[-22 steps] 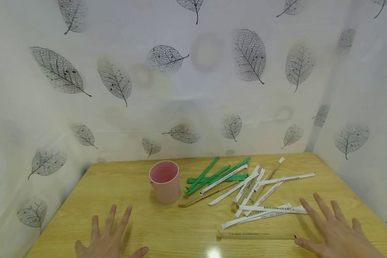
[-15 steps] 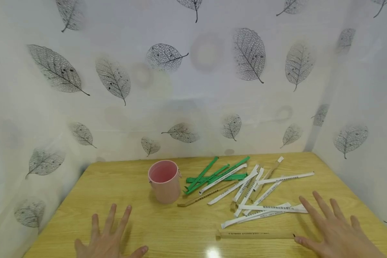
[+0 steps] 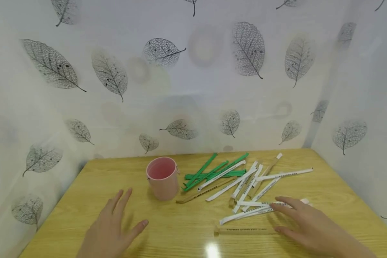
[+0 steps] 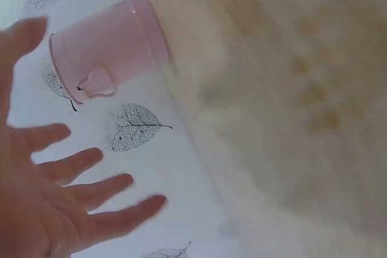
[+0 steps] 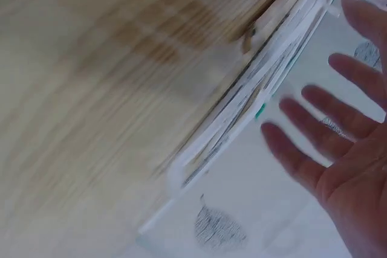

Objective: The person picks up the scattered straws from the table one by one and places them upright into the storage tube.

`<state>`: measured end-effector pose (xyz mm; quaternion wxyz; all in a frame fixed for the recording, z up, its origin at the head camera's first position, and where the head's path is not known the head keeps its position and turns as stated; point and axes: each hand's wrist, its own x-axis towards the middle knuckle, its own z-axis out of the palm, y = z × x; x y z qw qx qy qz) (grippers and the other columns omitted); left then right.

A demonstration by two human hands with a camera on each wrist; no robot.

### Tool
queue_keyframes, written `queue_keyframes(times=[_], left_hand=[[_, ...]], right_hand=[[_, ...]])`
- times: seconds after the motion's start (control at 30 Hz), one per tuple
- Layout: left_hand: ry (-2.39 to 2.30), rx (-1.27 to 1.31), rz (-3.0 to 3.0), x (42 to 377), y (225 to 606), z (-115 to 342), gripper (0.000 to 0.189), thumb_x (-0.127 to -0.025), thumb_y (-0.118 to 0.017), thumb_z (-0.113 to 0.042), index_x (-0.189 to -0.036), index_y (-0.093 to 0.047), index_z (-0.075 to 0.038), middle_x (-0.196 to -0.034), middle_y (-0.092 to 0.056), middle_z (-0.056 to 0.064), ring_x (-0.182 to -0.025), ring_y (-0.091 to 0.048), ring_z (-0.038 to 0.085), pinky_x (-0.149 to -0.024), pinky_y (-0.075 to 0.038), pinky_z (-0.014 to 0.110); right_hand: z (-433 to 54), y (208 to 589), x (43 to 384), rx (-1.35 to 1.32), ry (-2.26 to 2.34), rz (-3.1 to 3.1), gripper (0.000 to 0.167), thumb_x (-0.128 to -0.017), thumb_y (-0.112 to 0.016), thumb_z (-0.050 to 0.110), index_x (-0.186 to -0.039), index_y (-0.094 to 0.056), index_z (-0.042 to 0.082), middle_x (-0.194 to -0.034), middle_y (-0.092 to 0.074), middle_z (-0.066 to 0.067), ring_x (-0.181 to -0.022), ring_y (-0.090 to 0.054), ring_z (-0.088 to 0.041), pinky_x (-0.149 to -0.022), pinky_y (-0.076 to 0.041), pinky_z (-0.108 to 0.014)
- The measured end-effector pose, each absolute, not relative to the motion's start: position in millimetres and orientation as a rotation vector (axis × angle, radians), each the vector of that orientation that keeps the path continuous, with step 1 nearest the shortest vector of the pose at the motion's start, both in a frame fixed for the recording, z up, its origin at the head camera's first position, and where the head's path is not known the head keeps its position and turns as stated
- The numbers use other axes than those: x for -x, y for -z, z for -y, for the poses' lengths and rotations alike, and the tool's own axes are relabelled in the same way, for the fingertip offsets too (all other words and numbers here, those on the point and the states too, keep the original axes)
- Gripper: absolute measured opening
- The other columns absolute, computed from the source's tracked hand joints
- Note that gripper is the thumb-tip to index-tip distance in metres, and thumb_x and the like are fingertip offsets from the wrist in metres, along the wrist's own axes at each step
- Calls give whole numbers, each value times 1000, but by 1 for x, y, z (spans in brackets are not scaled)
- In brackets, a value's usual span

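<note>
The bucket [image 3: 162, 184] stands upright on the table [image 3: 167, 229] and serves as the clock's centre in the head view, 12 o'clock being the far side. Green sticks [image 3: 201, 171] lie just beside it at 3 o'clock. White sticks [image 3: 245, 215] lie farther out, the nearest of them crossing one another between 3 and 4 o'clock. The near brown stick [image 3: 245, 231] lies by itself at 4 o'clock, pointing from 9 to 3.

The right hand [image 3: 309, 224] reaches in from beyond the sticks, its fingers loosely extended, the thumb well apart, nothing held. Its tips overlap the brown and white ends in the head view; contact cannot be told. The left hand [image 3: 111, 224], between 7 and 8 o'clock, has its fingers spread, almost straight, and holds nothing.

For a clean pick-up, the brown stick appears easiest, as no other crosses it. A light thumb-and-index pinch should suit so thin a thing; a hard one may crease the wrapper. Among the white sticks, the uppermost is best lifted first, lest its neighbours drag.
</note>
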<state>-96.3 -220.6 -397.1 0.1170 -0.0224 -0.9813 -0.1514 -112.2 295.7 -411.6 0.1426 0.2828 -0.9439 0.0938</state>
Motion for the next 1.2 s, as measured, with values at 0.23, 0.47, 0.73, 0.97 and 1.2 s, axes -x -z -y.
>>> queue_keyframes(times=[0.23,0.47,0.73,0.97,1.2], left_hand=[[961,118,2590,134,369,201,71,-92,-76,-43,-147,-51,-6,-142,-57,16,-127,-57,38,-95,-55,57],[1118,153,2655,170,369,187,88,-89,-77,-48,-153,-40,0,-151,-45,23,-135,-49,43,-104,-52,56],[1150,102,2705,188,378,181,101,-85,-78,-58,-156,-34,-2,-152,-41,22,-134,-51,40,-103,-53,55],[1160,89,2693,198,386,180,96,-84,-81,-52,-154,-39,0,-146,-44,23,-124,-57,38,-99,-56,51],[1183,90,2686,201,388,181,95,-83,-82,-52,-152,-41,-1,-145,-45,22,-122,-59,37,-97,-58,49]], right_hand=[[-247,413,140,-1359,-425,2405,30,-85,-85,24,-112,-74,19,-100,-70,8,-83,-67,-3,-69,-52,-13],[-201,414,146,-1591,-424,2307,32,-79,-85,15,-108,-74,21,-95,-68,12,-83,-60,4,-71,-48,-8],[-180,416,141,-1682,-453,2441,38,-87,-75,10,-119,-69,29,-96,-67,17,-84,-56,8,-71,-42,-4],[-174,414,141,-1701,-433,2531,35,-95,-69,9,-123,-68,30,-94,-65,17,-82,-49,9,-69,-38,-5],[-170,413,140,-1663,-308,2526,37,-95,-71,12,-127,-65,29,-97,-62,15,-83,-52,7,-70,-42,-7]])
